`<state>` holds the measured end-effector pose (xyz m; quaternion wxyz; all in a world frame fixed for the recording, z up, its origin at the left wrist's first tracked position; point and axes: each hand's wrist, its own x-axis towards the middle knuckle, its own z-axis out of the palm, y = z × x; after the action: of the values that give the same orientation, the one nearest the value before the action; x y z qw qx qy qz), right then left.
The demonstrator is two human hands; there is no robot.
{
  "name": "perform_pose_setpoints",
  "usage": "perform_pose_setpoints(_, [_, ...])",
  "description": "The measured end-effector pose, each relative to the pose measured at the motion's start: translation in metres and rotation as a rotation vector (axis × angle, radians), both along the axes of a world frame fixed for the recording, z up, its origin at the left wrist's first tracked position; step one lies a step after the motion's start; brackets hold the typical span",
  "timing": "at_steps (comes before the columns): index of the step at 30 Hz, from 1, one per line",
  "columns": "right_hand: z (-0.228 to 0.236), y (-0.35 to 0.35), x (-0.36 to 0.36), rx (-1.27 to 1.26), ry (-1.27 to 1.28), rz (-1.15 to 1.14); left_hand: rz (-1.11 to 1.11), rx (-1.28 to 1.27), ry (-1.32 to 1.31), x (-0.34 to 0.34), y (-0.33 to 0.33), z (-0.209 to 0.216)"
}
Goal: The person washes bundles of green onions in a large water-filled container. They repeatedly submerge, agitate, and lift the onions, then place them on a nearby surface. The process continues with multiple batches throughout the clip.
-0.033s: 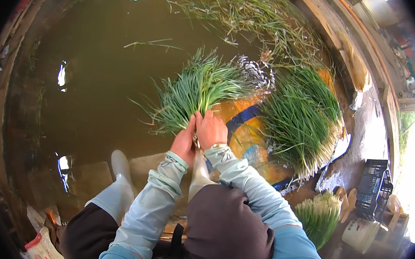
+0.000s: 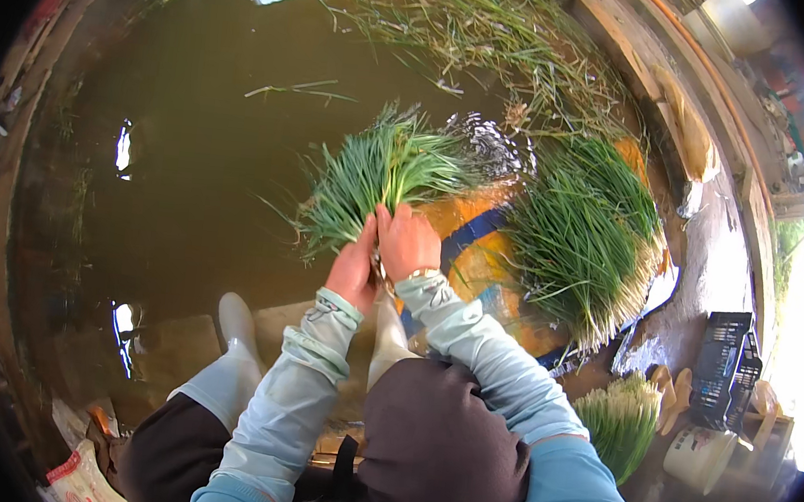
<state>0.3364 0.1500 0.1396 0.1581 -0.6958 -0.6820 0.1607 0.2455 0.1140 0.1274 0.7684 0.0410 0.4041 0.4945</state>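
Observation:
Both my hands hold one bunch of chives (image 2: pixel 393 161), its green leaves fanned out away from me over the murky water. My left hand (image 2: pixel 354 268) is closed round the gathered lower end from the left. From the right, my right hand (image 2: pixel 409 243) closes on the same stems, its fingertips against the left hand's. The pale stem ends are mostly hidden beneath my hands. To the right, a large pile of chives (image 2: pixel 583 235) lies on an orange and blue sheet (image 2: pixel 479 258), white ends toward the lower right.
Loose leaves (image 2: pixel 499 47) float at the far side, along a wooden edge (image 2: pixel 625 50). Another chive bundle (image 2: pixel 618 422) stands by my right elbow, near a black crate (image 2: pixel 727 369) and a white bucket (image 2: pixel 698 458). My white boots (image 2: pixel 237 322) are at the water's near side.
Both hands keep their grip on the bunch and have barely moved. The whole view has shifted very slightly.

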Motion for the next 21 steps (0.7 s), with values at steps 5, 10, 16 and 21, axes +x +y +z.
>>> perform_pose_setpoints(5, [0.115,0.061,-0.048,0.214,0.22,0.101,0.142,0.296,0.132,-0.049,0.053,0.115])
perform_pose_setpoints(10, [0.147,0.1,-0.089,0.192,0.472,0.205,0.182,0.56,0.285,-0.107,0.079,0.162])
perform_pose_setpoints(16, [-0.005,0.077,-0.126,-0.375,0.904,0.046,0.294,0.429,0.345,-0.141,0.047,0.009])
perform_pose_setpoints(21, [-0.147,-0.011,-0.109,-0.784,1.181,-0.136,0.042,-0.183,-0.005,-0.143,-0.03,-0.128])
